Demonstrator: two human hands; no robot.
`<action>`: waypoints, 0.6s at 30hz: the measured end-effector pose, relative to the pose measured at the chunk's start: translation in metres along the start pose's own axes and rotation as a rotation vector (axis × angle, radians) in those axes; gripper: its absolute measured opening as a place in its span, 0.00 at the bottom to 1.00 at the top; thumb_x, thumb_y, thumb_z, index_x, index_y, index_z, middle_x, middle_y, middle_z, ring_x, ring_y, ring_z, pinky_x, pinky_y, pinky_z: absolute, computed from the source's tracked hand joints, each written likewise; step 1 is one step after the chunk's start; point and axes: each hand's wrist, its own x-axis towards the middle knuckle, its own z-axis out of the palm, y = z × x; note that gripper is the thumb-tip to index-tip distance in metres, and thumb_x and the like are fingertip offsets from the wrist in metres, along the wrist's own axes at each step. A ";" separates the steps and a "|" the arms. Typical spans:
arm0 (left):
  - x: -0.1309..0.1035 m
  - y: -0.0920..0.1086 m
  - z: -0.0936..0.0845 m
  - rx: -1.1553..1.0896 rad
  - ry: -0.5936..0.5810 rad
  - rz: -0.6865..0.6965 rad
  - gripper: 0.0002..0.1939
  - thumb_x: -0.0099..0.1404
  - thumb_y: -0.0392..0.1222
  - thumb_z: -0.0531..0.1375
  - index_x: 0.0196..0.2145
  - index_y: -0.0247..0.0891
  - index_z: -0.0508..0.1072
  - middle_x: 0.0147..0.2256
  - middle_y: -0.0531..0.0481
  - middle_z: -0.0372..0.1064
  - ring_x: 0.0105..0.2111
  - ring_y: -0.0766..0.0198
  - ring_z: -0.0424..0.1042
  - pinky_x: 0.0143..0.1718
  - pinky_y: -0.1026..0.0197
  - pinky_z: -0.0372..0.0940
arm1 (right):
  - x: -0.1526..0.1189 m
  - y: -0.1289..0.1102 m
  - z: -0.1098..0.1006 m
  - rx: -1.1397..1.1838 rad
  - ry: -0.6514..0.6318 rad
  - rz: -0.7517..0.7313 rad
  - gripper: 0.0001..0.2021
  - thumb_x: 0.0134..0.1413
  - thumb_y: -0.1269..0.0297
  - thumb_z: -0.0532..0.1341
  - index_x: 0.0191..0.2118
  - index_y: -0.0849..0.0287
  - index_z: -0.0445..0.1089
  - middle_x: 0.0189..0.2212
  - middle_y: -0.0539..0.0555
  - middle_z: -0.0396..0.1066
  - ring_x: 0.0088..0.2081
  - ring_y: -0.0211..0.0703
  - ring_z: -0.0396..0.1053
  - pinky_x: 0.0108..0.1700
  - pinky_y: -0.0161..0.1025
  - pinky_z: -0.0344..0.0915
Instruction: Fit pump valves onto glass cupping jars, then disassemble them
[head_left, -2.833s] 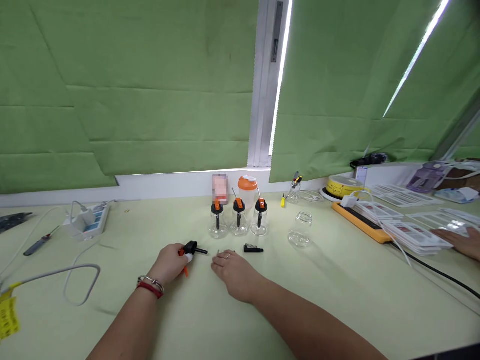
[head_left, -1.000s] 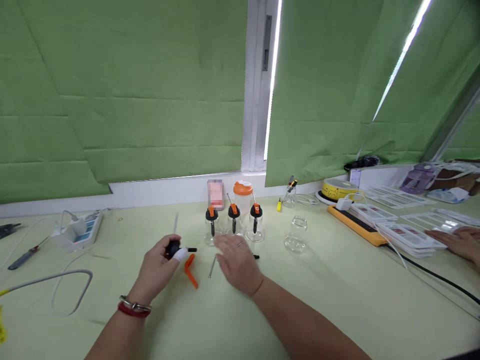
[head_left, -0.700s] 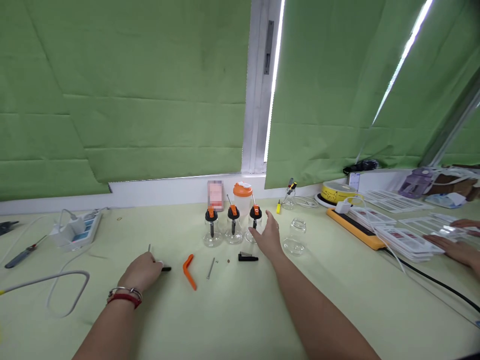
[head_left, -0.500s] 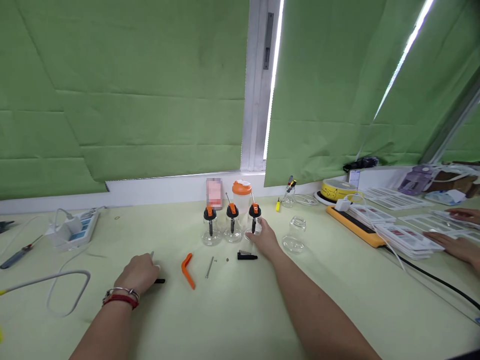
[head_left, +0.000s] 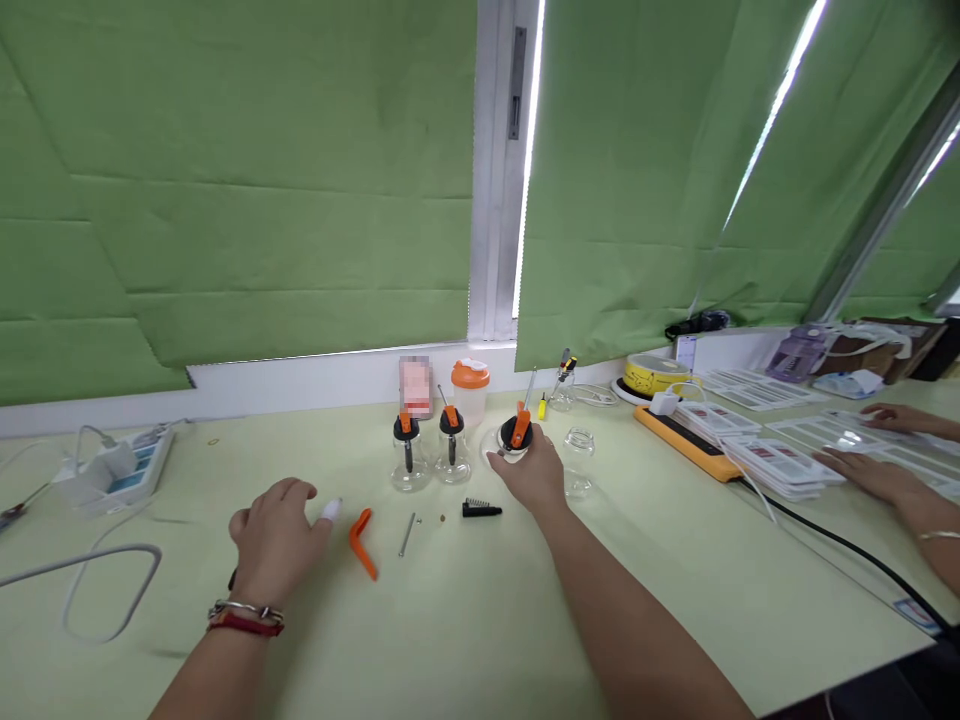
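Observation:
My right hand (head_left: 534, 475) grips a glass jar with a black-and-orange lid (head_left: 517, 432). The jar tilts, and a metal rod sticks up from its lid. To its left, two similar jars (head_left: 452, 450) stand upright. My left hand (head_left: 277, 530) hovers above the table with its thumb apart from the fingers and a white cover on the thumb tip. A black object (head_left: 232, 578) shows partly behind that hand, its kind hidden. Between the hands lie an orange bent lever (head_left: 362, 545), a metal pin (head_left: 406, 535), tiny parts and a black piece with a spring (head_left: 481, 509).
An open glass jar (head_left: 578, 463) stands right of my right hand. Behind are an orange-lidded cup (head_left: 470, 390) and a jar of screwdrivers (head_left: 564, 390). A power strip (head_left: 686, 445) and card stacks lie right, near another person's hands (head_left: 870, 475). White cables (head_left: 150, 580) run left.
My right hand has tilted the rightmost lidded jar and moved it away from the other two. My left hand has risen and spread its thumb. The view has shifted right.

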 end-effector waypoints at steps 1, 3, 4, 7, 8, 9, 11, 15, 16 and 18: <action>-0.003 0.006 0.000 -0.018 0.026 0.038 0.17 0.57 0.50 0.51 0.39 0.37 0.69 0.49 0.40 0.66 0.48 0.48 0.64 0.50 0.47 0.50 | -0.004 -0.009 -0.008 0.007 0.014 -0.077 0.22 0.37 0.56 0.63 0.42 0.55 0.63 0.38 0.53 0.69 0.42 0.50 0.67 0.42 0.43 0.63; -0.008 0.015 -0.002 -0.061 0.045 0.107 0.15 0.58 0.48 0.50 0.39 0.39 0.68 0.50 0.42 0.66 0.46 0.51 0.66 0.51 0.50 0.49 | -0.016 -0.026 -0.023 0.038 -0.001 -0.202 0.24 0.37 0.59 0.63 0.46 0.55 0.62 0.43 0.54 0.68 0.45 0.49 0.66 0.45 0.43 0.62; -0.010 0.018 -0.004 -0.072 0.059 0.129 0.15 0.59 0.48 0.50 0.39 0.39 0.68 0.50 0.43 0.66 0.45 0.52 0.67 0.51 0.50 0.50 | -0.023 -0.034 -0.029 0.056 -0.046 -0.238 0.24 0.38 0.60 0.62 0.46 0.54 0.61 0.42 0.53 0.68 0.43 0.48 0.66 0.44 0.42 0.62; -0.010 0.014 -0.014 -0.021 0.170 0.082 0.16 0.61 0.49 0.49 0.40 0.39 0.68 0.49 0.43 0.67 0.45 0.50 0.66 0.50 0.49 0.51 | -0.048 -0.052 -0.042 0.073 -0.266 -0.258 0.17 0.39 0.61 0.61 0.39 0.54 0.63 0.33 0.50 0.68 0.33 0.43 0.66 0.35 0.38 0.63; -0.008 0.008 -0.017 0.020 0.203 0.024 0.17 0.62 0.50 0.48 0.40 0.38 0.68 0.48 0.42 0.67 0.46 0.48 0.65 0.50 0.46 0.51 | -0.056 -0.056 -0.044 0.061 -0.318 -0.265 0.16 0.38 0.61 0.62 0.38 0.54 0.63 0.32 0.50 0.68 0.33 0.44 0.66 0.34 0.38 0.62; -0.005 -0.001 -0.020 0.064 0.199 -0.040 0.18 0.62 0.51 0.47 0.41 0.37 0.68 0.47 0.40 0.67 0.45 0.46 0.65 0.48 0.44 0.52 | -0.063 -0.059 -0.046 0.042 -0.359 -0.265 0.16 0.37 0.61 0.62 0.37 0.54 0.63 0.32 0.50 0.67 0.33 0.44 0.65 0.32 0.37 0.61; 0.003 -0.021 -0.023 0.129 0.049 -0.180 0.20 0.61 0.52 0.48 0.40 0.36 0.69 0.46 0.36 0.67 0.46 0.40 0.64 0.43 0.42 0.56 | -0.075 -0.063 -0.048 0.012 -0.456 -0.257 0.17 0.35 0.61 0.63 0.37 0.54 0.63 0.31 0.50 0.67 0.31 0.43 0.64 0.29 0.36 0.59; 0.016 -0.052 -0.011 0.054 -0.404 -0.252 0.11 0.55 0.44 0.53 0.31 0.35 0.71 0.36 0.35 0.71 0.36 0.44 0.71 0.32 0.52 0.62 | -0.090 -0.069 -0.050 -0.005 -0.684 -0.274 0.25 0.35 0.60 0.64 0.44 0.53 0.61 0.26 0.48 0.67 0.25 0.41 0.63 0.24 0.34 0.53; 0.017 -0.054 -0.007 0.033 -0.428 -0.229 0.09 0.54 0.42 0.54 0.28 0.35 0.71 0.34 0.36 0.72 0.35 0.47 0.72 0.31 0.55 0.63 | -0.094 -0.071 -0.050 -0.015 -0.720 -0.297 0.25 0.35 0.60 0.64 0.45 0.53 0.61 0.25 0.47 0.68 0.24 0.42 0.63 0.24 0.34 0.53; 0.016 -0.048 0.003 0.007 -0.430 -0.185 0.09 0.53 0.41 0.53 0.28 0.36 0.71 0.33 0.38 0.72 0.33 0.49 0.72 0.30 0.56 0.62 | -0.100 -0.074 -0.049 -0.042 -0.763 -0.359 0.24 0.35 0.58 0.65 0.43 0.53 0.62 0.27 0.48 0.69 0.26 0.43 0.65 0.24 0.35 0.53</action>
